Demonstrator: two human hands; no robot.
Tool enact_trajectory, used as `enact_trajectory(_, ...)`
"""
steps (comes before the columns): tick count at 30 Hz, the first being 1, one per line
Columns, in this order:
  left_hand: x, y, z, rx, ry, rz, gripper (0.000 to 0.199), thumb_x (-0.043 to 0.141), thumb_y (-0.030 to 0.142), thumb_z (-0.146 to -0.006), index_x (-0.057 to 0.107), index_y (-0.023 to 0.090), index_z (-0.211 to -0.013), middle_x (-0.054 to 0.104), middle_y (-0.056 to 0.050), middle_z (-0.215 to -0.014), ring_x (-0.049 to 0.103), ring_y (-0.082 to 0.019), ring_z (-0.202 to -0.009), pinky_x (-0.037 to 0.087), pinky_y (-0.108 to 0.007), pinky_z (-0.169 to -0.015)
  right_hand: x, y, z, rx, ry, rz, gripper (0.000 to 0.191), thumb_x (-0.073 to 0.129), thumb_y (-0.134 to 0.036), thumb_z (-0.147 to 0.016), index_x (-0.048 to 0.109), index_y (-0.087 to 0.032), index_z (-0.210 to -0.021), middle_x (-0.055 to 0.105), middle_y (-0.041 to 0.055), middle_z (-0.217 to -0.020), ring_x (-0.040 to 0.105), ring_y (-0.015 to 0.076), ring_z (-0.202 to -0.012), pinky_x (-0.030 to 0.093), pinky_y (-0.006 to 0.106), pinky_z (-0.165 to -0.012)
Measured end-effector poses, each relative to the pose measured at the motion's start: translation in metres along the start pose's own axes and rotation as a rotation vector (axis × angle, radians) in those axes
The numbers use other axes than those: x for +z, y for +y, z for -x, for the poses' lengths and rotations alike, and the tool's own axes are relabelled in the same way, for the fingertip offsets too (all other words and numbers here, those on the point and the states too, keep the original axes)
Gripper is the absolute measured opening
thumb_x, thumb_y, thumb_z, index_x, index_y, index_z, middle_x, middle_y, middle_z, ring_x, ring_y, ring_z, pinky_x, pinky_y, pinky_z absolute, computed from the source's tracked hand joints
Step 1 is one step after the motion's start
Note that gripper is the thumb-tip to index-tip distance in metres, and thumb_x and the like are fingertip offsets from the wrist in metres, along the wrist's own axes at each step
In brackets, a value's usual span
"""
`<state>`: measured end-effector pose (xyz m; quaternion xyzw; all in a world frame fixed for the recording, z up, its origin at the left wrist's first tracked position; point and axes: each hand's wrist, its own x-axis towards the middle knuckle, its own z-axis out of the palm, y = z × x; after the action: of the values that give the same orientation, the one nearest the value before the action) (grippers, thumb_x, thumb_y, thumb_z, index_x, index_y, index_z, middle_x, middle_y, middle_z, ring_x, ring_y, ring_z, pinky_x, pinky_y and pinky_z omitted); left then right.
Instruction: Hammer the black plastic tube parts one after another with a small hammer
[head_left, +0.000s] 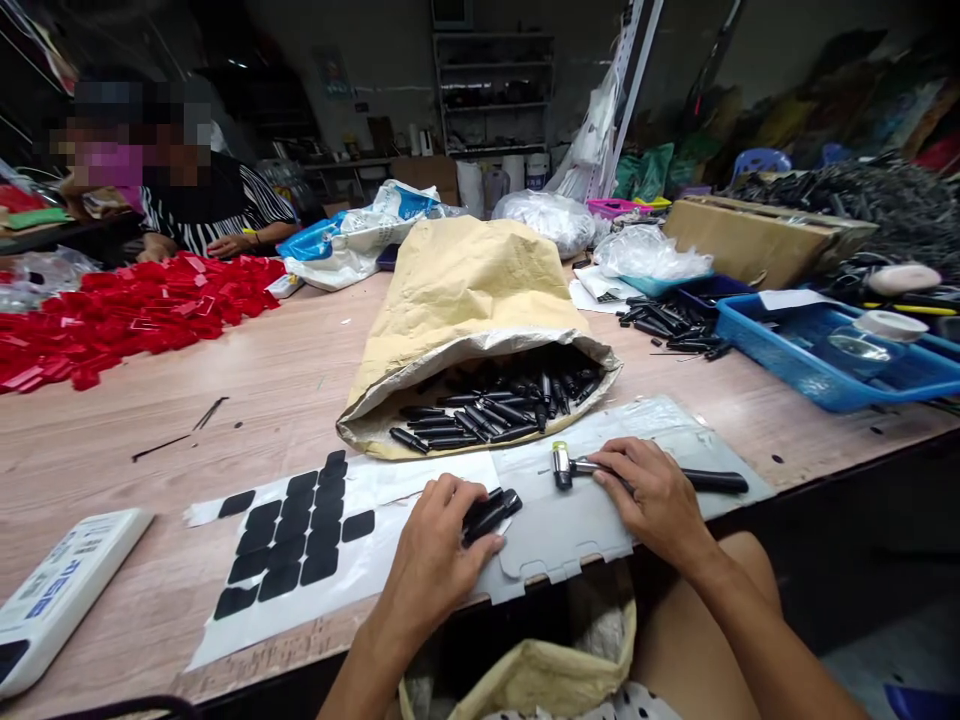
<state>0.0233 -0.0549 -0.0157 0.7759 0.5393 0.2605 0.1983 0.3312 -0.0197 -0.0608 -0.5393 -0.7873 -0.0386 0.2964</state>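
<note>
My left hand (439, 555) is closed round a couple of short black tubes (493, 514) at the near edge of the white sheet. My right hand (656, 500) grips a small mallet (562, 466) just behind its head. The mallet has a yellow face on one end, and its black handle passes under my hand to the right. Both hands are over a grey-white board (562, 525). Right behind them lies a tan paper sack (472, 280), its mouth towards me, with many black tubes (484, 415) inside.
Black square stickers (289, 530) lie on a backing sheet at left, near a white boxlike device (71, 590). Red pieces (142, 310) are heaped before a co-worker (217, 195). A blue basket (802, 365) and loose black parts (667, 320) stand at right. An open sack (555, 675) hangs below the table edge.
</note>
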Motion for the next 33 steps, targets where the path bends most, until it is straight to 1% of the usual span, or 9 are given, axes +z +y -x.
enact_trajectory(2, 0.009, -0.008, 0.004, 0.019, 0.012, 0.013, 0.026, 0.073, 0.023, -0.086, 0.065, 0.025, -0.11, 0.063, -0.006, -0.109, 0.057, -0.026, -0.102, 0.05, -0.041, -0.089, 0.001, 0.0, 0.0, -0.005, 0.013, 0.006, 0.021, 0.056, -0.029, -0.097, 0.072, -0.024, -0.109, 0.068, 0.0062, -0.108, 0.06, 0.0221, -0.1, 0.047, 0.038, -0.088)
enact_trajectory(5, 0.013, -0.016, -0.009, 0.038, 0.065, -0.007, 0.024, 0.068, 0.018, -0.09, 0.065, 0.026, -0.113, 0.063, -0.005, -0.112, 0.055, -0.026, -0.106, 0.048, -0.043, -0.094, 0.002, 0.001, 0.001, -0.012, 0.024, 0.013, 0.021, 0.057, -0.029, -0.097, 0.073, -0.023, -0.109, 0.068, 0.0065, -0.107, 0.06, 0.0224, -0.1, 0.047, 0.038, -0.087)
enact_trajectory(9, 0.017, -0.024, -0.028, 0.04, 0.148, -0.013, 0.028, 0.067, 0.018, -0.091, 0.064, 0.026, -0.118, 0.063, -0.005, -0.115, 0.054, -0.026, -0.11, 0.047, -0.044, -0.099, 0.002, 0.001, 0.001, -0.019, 0.026, 0.01, 0.021, 0.057, -0.03, -0.096, 0.072, -0.024, -0.109, 0.068, 0.0062, -0.107, 0.06, 0.0223, -0.099, 0.047, 0.037, -0.087)
enact_trajectory(12, 0.021, -0.028, -0.029, 0.066, 0.197, 0.033, 0.033, 0.067, 0.016, -0.09, 0.061, 0.026, -0.121, 0.062, -0.005, -0.12, 0.055, -0.025, -0.115, 0.046, -0.043, -0.102, 0.002, 0.001, 0.001, -0.017, 0.027, 0.002, 0.02, 0.056, -0.03, -0.097, 0.072, -0.023, -0.108, 0.068, 0.0062, -0.107, 0.06, 0.0223, -0.1, 0.047, 0.037, -0.087)
enact_trajectory(17, 0.022, -0.03, -0.024, 0.029, 0.265, 0.113, 0.016, 0.068, 0.015, -0.087, 0.062, 0.022, -0.101, 0.059, -0.007, -0.119, 0.056, -0.025, -0.115, 0.049, -0.04, -0.097, 0.003, 0.002, 0.0, -0.028, 0.022, 0.0, 0.019, 0.056, -0.029, -0.098, 0.071, -0.022, -0.107, 0.068, 0.0067, -0.11, 0.06, 0.0226, -0.102, 0.046, 0.038, -0.088)
enact_trajectory(24, 0.021, -0.032, -0.025, 0.051, 0.3, -0.018, 0.015, 0.074, 0.018, -0.084, 0.07, 0.022, -0.098, 0.058, -0.008, -0.114, 0.053, -0.028, -0.109, 0.045, -0.045, -0.097, -0.022, -0.014, 0.002, 0.059, 0.1, -0.076, 0.019, 0.052, -0.031, -0.1, 0.065, -0.022, -0.11, 0.068, 0.0063, -0.105, 0.061, 0.0225, -0.1, 0.047, 0.039, -0.09)
enact_trajectory(26, 0.02, -0.029, -0.023, 0.115, 0.272, -0.037, 0.015, 0.074, 0.02, -0.085, 0.07, 0.023, -0.099, 0.059, -0.007, -0.113, 0.053, -0.027, -0.106, 0.043, -0.044, -0.096, -0.031, -0.026, 0.006, 0.103, 0.124, -0.184, 0.019, 0.051, -0.031, -0.1, 0.064, -0.023, -0.112, 0.068, 0.0056, -0.104, 0.063, 0.0211, -0.1, 0.049, 0.036, -0.09)
enact_trajectory(29, 0.017, -0.025, -0.02, 0.213, 0.107, -0.008, 0.01, 0.069, 0.024, -0.09, 0.069, 0.023, -0.1, 0.064, -0.005, -0.1, 0.054, -0.025, -0.097, 0.043, -0.041, -0.089, -0.037, -0.045, 0.014, 0.194, 0.127, -0.335, 0.02, 0.051, -0.031, -0.1, 0.065, -0.024, -0.112, 0.069, 0.0045, -0.104, 0.066, 0.0189, -0.099, 0.052, 0.031, -0.087)
enact_trajectory(33, 0.014, -0.019, -0.02, 0.138, -0.019, 0.041, 0.014, 0.072, 0.027, -0.088, 0.069, 0.023, -0.101, 0.066, -0.003, -0.092, 0.054, -0.024, -0.092, 0.042, -0.039, -0.084, -0.029, -0.067, 0.025, 0.278, 0.083, -0.429, 0.023, 0.051, -0.033, -0.1, 0.068, -0.024, -0.113, 0.072, 0.0049, -0.104, 0.068, 0.0187, -0.098, 0.055, 0.029, -0.085)
